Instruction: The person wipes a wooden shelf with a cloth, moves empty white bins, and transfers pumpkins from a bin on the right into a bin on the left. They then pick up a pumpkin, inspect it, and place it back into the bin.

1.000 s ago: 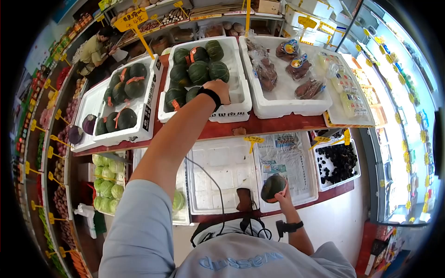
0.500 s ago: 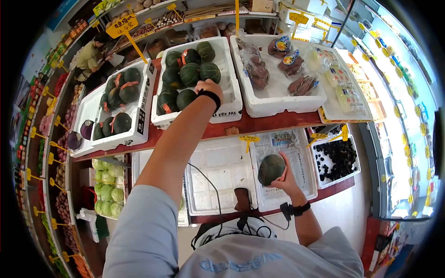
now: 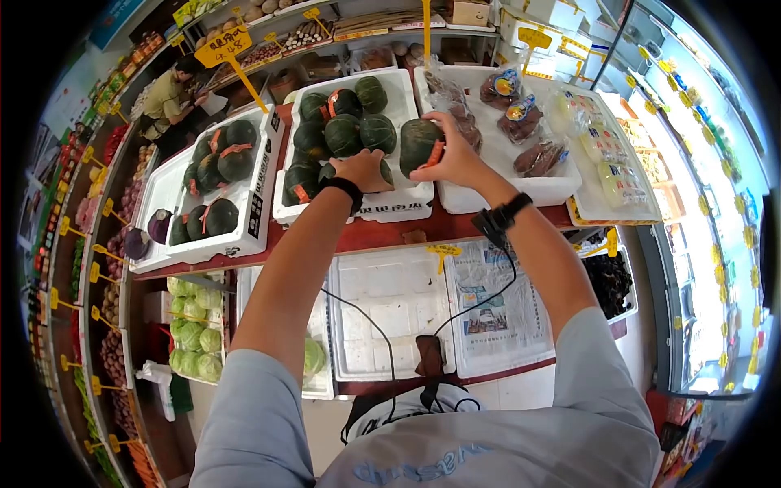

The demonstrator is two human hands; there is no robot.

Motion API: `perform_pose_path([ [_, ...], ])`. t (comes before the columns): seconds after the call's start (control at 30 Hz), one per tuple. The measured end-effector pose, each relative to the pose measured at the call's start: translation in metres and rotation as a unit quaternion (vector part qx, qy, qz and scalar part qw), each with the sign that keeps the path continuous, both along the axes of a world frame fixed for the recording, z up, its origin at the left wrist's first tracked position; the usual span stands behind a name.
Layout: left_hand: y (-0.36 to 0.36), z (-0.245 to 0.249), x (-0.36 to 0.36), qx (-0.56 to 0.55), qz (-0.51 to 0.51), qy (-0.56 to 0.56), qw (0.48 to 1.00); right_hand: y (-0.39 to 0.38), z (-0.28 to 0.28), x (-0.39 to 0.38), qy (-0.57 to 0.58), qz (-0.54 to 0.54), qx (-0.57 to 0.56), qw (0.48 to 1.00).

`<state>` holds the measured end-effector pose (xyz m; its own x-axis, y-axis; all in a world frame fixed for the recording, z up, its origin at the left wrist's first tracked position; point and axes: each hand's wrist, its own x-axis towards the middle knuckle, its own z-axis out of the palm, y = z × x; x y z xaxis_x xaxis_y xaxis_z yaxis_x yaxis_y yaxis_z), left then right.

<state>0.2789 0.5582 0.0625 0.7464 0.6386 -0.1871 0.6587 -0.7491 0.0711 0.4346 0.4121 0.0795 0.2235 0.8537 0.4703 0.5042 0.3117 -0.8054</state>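
Note:
My right hand [image 3: 455, 157] holds a round dark-green pumpkin [image 3: 417, 146] with an orange band, above the gap between two white foam trays. At the front of the pumpkin tray [image 3: 399, 195], my left hand [image 3: 362, 172] curls around another green pumpkin [image 3: 386, 170], mostly hidden by the hand. Several more green pumpkins [image 3: 342, 134] lie behind and to the left of it, some with orange bands. Both wrists carry black bands.
To the right stands a foam tray [image 3: 508, 192] of bagged reddish-brown produce. A left-hand tray [image 3: 232, 241] holds banded dark-green pumpkins. Below are a newspaper-lined tray [image 3: 521, 346] and cabbages [image 3: 195, 325]. Another person [image 3: 168, 98] stands far left. A cable [image 3: 370, 321] hangs before me.
My right hand has raised its pumpkin from over the lower newspaper-lined tray to the upper trays. My left hand has shifted slightly down and left, exposing part of the pumpkin beside it.

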Motion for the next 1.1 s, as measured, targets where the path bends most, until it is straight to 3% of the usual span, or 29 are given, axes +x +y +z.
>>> perform_pose_path([
  [0.07,0.001,0.002,-0.004,-0.022,-0.007,-0.014,1.000,0.018,0.000,0.001,-0.026,0.033,-0.111,0.993],
  [0.23,0.009,0.009,-0.013,-0.052,-0.029,-0.001,0.998,0.045,-0.009,0.007,-0.040,0.067,-0.183,0.980],
  [0.3,0.008,0.008,-0.013,-0.060,-0.029,0.000,0.998,0.052,-0.010,0.010,-0.154,0.064,-0.134,0.977],
  [0.33,0.008,0.008,-0.014,-0.061,-0.027,-0.002,0.998,0.055,-0.010,0.011,-0.155,0.065,-0.136,0.976],
  [0.5,0.011,0.006,-0.013,-0.047,-0.013,-0.002,0.999,0.069,0.008,0.009,-0.176,0.097,-0.260,0.945],
  [0.53,0.012,0.001,-0.014,-0.048,-0.011,-0.023,0.999,0.073,0.002,0.011,-0.177,0.099,-0.260,0.944],
  [0.6,0.014,-0.002,-0.014,-0.050,-0.008,-0.044,0.998,0.082,-0.007,0.012,-0.262,0.094,-0.104,0.955],
  [0.63,0.015,-0.003,-0.014,-0.050,-0.007,-0.046,0.998,0.085,-0.010,0.016,-0.263,0.095,-0.105,0.954],
  [0.7,0.011,0.000,-0.016,-0.052,-0.006,-0.048,0.997,0.082,0.002,0.014,-0.207,0.093,-0.263,0.938],
  [0.8,0.030,-0.007,-0.009,-0.036,-0.006,-0.022,0.999,0.089,-0.008,0.022,-0.222,0.111,-0.182,0.952],
  [0.83,0.071,-0.031,0.001,-0.089,-0.103,-0.017,0.991,0.089,-0.010,0.023,-0.223,0.109,-0.182,0.951],
  [0.9,0.080,-0.019,0.003,-0.139,-0.201,-0.013,0.970,0.088,-0.007,0.018,-0.290,0.108,-0.164,0.937],
  [0.97,0.075,-0.002,-0.003,0.086,-0.101,-0.146,0.980,0.087,-0.005,0.017,-0.281,0.097,-0.191,0.935],
  [1.0,0.074,0.010,0.002,0.080,-0.134,-0.052,0.986,0.088,-0.007,0.017,-0.279,0.100,-0.179,0.938],
  [1.1,0.085,-0.007,0.018,0.103,-0.105,-0.004,0.989,0.093,-0.008,0.021,-0.276,0.092,-0.162,0.943],
])
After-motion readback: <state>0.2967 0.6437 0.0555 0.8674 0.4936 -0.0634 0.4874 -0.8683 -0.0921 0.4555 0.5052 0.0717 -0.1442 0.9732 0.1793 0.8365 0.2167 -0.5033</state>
